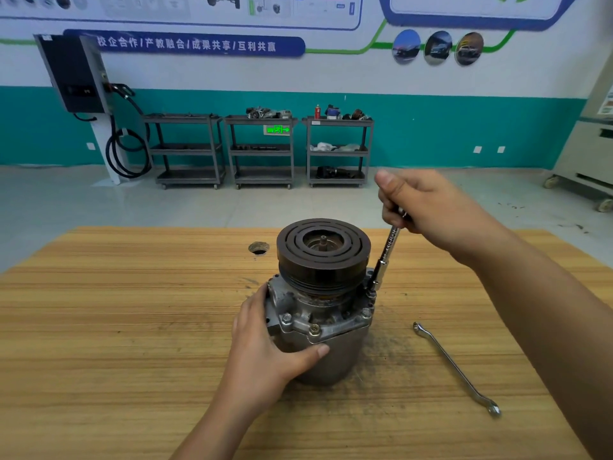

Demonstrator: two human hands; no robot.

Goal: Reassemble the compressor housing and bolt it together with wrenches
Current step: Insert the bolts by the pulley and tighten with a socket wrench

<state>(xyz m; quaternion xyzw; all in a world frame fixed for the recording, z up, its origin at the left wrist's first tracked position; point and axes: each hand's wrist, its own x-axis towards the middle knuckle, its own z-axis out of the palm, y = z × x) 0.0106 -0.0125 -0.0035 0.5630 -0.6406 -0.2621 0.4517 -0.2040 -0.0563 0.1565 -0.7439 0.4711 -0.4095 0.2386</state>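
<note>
Compressor housing clasped on tabletop by left grip; socket wrench, set on its flange, held by right grip.

- One compressor at the centre of the frame, on one desk.
- Three bolt heads showing on its flange, on the near side.
- Two tools: one socket driver right of the compressor, one double-ended spanner at lower right.
- Two hands: left hand at lower centre, right hand right of centre.
- One hole in the desk, left of the compressor's top.
- Three grey carts by the back wall, upper centre.
- Three round pictures at upper right.
- One dark wall box at upper left.
</note>
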